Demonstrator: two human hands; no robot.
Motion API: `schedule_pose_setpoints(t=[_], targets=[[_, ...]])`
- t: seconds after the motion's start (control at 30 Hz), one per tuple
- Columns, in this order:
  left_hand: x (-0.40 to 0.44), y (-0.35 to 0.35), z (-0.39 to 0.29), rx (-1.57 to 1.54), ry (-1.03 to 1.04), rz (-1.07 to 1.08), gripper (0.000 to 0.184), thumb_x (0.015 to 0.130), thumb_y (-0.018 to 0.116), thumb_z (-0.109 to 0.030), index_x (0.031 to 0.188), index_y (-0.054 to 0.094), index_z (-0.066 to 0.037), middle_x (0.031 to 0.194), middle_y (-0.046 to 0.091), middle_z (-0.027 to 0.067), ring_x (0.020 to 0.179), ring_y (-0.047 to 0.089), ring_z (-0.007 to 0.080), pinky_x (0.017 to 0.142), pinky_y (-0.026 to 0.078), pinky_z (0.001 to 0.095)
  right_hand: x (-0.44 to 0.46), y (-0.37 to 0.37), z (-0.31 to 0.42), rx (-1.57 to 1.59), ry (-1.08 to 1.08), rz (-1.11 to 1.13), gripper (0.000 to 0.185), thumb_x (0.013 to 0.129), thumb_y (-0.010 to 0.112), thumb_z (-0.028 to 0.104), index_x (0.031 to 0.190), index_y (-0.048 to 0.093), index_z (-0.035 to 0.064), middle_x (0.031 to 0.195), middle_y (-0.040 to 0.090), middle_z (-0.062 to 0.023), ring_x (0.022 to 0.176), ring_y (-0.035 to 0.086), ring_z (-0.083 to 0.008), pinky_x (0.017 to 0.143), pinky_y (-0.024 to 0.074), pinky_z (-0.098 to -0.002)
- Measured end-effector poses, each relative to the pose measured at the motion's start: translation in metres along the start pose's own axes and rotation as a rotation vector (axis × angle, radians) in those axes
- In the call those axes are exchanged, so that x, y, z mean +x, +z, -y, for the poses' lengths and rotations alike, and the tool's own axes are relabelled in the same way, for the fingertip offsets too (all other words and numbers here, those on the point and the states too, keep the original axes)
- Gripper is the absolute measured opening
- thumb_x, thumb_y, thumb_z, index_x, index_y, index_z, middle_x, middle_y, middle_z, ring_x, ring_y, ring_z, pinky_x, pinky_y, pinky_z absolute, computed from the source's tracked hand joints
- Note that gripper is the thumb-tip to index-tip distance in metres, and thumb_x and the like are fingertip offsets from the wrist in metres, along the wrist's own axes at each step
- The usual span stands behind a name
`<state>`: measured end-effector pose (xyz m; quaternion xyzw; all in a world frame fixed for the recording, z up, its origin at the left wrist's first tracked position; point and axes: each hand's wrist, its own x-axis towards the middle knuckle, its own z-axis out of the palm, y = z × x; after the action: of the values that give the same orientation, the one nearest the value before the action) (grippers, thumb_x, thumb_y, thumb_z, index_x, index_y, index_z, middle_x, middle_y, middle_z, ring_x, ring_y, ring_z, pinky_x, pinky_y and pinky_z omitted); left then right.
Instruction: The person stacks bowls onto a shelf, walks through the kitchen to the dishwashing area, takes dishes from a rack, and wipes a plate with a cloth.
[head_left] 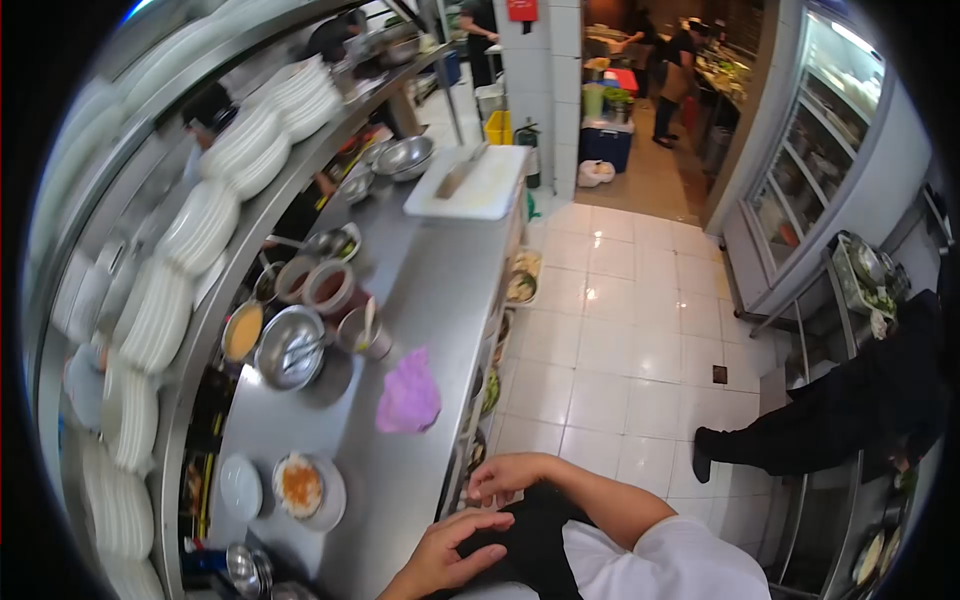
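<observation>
My left hand [452, 552] is at the bottom, over the dark apron, with its fingers spread and nothing in them. Just beyond it, my right hand [506, 476] hangs beside the edge of the steel counter [420, 270], fingers loosely bent and apart, with no object visible in it. On the counter lie a crumpled purple cloth [409, 392] and, nearer, a plate [333, 496] bearing a white food mound with orange topping [299, 486]. A small white plate [241, 487] sits beside it. Neither hand touches these.
Metal bowls [290, 347] and sauce containers [331, 287] stand along the counter below a shelf of stacked plates [158, 315]. A white cutting board [468, 183] with a knife is farther back. At right, a person in dark clothes [840, 400] stands near a glass-door fridge [815, 160].
</observation>
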<state>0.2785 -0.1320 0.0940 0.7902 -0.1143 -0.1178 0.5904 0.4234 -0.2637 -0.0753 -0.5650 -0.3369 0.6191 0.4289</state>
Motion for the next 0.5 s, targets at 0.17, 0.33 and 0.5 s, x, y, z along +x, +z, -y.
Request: schedule_pose_setpoints(t=[0.17,0.33,0.5], targets=[[0.076,0.012,0.015,-0.314,-0.154,0.289,0.034,0.087,0.061,-0.005,0.120,0.055,-0.001,0.117,0.059,0.0110,0.107,0.058,0.0177,0.092,0.045,0.0300,-0.058,-0.056,-0.022,0.071,-0.010,-0.101,0.041,0.091,0.054,0.037,0.120,0.055,0.0073,0.099,0.063,-0.0060,0.074,0.060,-0.0120,0.067,0.0494,-0.0264],[0.150,0.021,0.032,-0.335,-0.253,0.444,0.036,0.091,0.057,-0.013,0.125,0.051,-0.001,0.119,0.058,0.0095,0.111,0.055,0.0162,0.098,0.041,0.0299,-0.092,-0.126,-0.023,0.109,-0.076,-0.315,0.041,0.091,0.055,0.037,0.120,0.056,0.0081,0.097,0.062,-0.0045,0.077,0.060,-0.0126,0.068,0.0502,-0.0271],[0.225,0.029,0.062,-0.264,-0.220,0.452,0.036,0.090,0.060,-0.019,0.121,0.054,-0.002,0.109,0.061,0.0106,0.104,0.057,0.0158,0.089,0.046,0.0302,-0.132,-0.232,-0.017,0.141,-0.052,-0.564,0.037,0.092,0.055,0.033,0.117,0.058,0.0070,0.097,0.063,-0.0054,0.081,0.060,-0.0130,0.072,0.0499,-0.0269]])
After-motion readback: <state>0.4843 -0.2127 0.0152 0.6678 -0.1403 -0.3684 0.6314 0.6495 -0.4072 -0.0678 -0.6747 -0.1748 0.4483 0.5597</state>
